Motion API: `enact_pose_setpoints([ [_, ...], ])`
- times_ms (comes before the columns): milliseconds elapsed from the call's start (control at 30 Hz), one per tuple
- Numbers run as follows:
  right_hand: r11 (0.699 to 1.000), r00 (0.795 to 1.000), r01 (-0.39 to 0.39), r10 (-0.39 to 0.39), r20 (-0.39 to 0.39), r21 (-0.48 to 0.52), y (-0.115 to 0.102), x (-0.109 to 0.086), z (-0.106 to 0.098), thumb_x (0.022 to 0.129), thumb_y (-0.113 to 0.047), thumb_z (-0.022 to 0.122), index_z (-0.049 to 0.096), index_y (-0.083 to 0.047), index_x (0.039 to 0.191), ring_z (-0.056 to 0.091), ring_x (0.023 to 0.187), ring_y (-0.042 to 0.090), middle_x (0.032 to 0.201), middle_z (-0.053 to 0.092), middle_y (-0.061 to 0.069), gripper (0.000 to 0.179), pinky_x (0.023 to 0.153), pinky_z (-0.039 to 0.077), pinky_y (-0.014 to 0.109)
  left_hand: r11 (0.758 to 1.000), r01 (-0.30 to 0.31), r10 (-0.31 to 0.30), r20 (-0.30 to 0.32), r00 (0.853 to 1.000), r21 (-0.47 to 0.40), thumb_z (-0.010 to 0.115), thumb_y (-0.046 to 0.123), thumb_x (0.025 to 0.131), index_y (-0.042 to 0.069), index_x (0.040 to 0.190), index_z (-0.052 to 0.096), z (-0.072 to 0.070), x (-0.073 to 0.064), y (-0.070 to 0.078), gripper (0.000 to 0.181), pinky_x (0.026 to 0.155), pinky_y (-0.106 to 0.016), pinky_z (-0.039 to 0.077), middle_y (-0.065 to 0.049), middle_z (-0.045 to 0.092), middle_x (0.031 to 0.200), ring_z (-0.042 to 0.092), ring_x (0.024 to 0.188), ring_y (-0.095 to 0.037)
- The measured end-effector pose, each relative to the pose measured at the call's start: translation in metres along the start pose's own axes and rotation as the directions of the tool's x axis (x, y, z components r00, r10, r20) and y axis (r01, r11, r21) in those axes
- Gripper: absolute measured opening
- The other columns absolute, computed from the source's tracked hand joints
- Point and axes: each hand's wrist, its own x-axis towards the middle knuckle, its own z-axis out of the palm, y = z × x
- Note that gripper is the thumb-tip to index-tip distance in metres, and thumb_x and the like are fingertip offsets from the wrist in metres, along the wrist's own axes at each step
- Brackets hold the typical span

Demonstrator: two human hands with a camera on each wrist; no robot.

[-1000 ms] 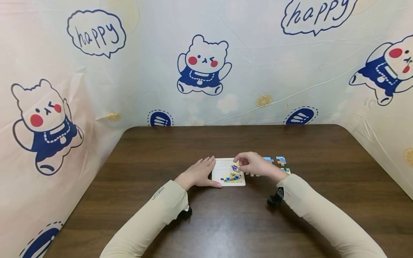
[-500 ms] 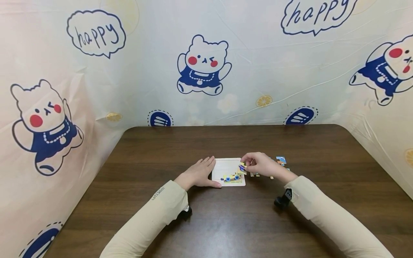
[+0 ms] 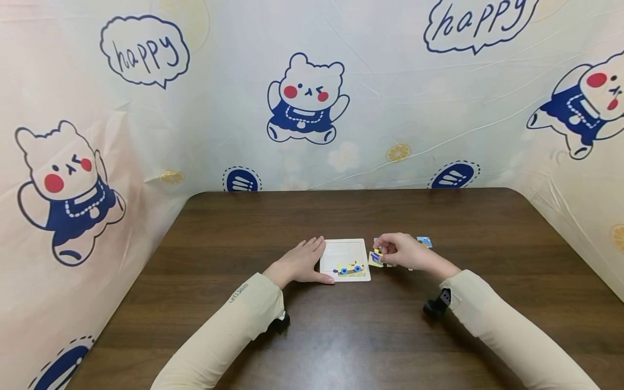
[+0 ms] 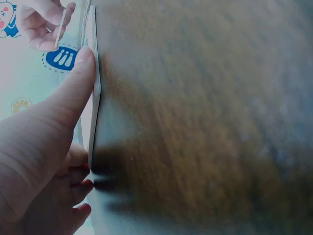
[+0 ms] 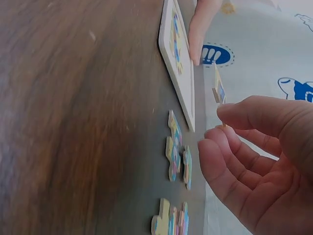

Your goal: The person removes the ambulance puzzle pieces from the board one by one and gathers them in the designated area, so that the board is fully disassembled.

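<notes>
My left hand (image 3: pixel 303 263) rests along the left side of a white puzzle tray (image 3: pixel 336 250), fingers straight and thumb at the near edge. In the left wrist view that thumb (image 4: pixel 78 88) lies on the tray's rim. Joined puzzle pieces (image 3: pixel 351 269) with a yellow vehicle and blue wheels fill the tray's lower right part. Just off the tray's right side, my right hand (image 3: pixel 403 252) pinches a pale yellow puzzle piece (image 3: pixel 375 259) with a blue-purple mark. The right wrist view has this piece (image 5: pixel 219 88) standing edge-on between thumb and fingers, raised above the table.
Several loose puzzle pieces (image 5: pixel 173 147) lie on the table right of the tray, partly hidden under my right hand in the head view. One blue piece (image 3: pixel 424 241) shows beyond that hand. The brown wooden table (image 3: pixel 273 216) ends at a printed curtain (image 3: pixel 312 162) behind.
My right hand has lifted the puzzle piece from the tray's right part and carried it rightward, past the tray's edge. The left hand and the tray have stayed in place.
</notes>
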Motion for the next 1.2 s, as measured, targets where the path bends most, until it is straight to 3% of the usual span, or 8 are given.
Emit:
enact_pose_setpoints([
  [367,0.997,0.995,0.036,-0.029,0.095,-0.068,0.008,-0.013,-0.006,0.082,0.000,0.066,0.062,-0.006,0.097,0.049,0.066,0.012,0.074,0.052,-0.003,0.017,0.056,0.043,0.024,1.000,0.003,-0.003,0.003,1.000,0.019,0.053,0.068,0.078,-0.001,0.145,0.018,0.001,0.000,0.000,0.102,0.109,-0.039,0.012,-0.015,0.015,0.150,0.013,0.137,-0.026],
  [567,0.988,0.987,0.067,-0.045,0.157,-0.139,0.010,-0.019,-0.008,0.081,-0.002,0.067,0.062,-0.006,0.096,0.046,0.063,0.007,0.071,0.051,-0.007,0.016,0.056,0.041,0.023,1.000,0.010,-0.010,0.006,1.000,0.023,0.053,0.069,0.077,0.000,0.146,0.018,0.002,0.001,-0.001,0.104,0.109,-0.040,0.014,-0.014,0.015,0.150,0.013,0.137,-0.026],
  [833,0.988,0.965,0.077,-0.040,0.260,-0.135,0.010,-0.022,-0.008,0.081,-0.001,0.067,0.061,-0.005,0.094,0.044,0.060,0.006,0.068,0.049,-0.007,0.015,0.054,0.040,0.023,1.000,0.009,-0.009,0.003,1.000,0.024,0.053,0.069,0.077,0.000,0.145,0.018,0.001,-0.001,0.001,0.103,0.109,-0.040,0.014,-0.014,0.016,0.150,0.014,0.137,-0.026],
  [1200,0.985,0.959,0.102,-0.060,0.277,-0.140,0.009,-0.021,-0.006,0.079,0.000,0.068,0.063,-0.004,0.095,0.042,0.058,0.005,0.066,0.049,-0.006,0.017,0.053,0.039,0.023,0.999,0.009,-0.009,0.007,1.000,0.043,0.052,0.070,0.077,0.000,0.146,0.018,0.002,0.001,0.000,0.103,0.109,-0.040,0.014,-0.014,0.015,0.151,0.013,0.137,-0.026],
])
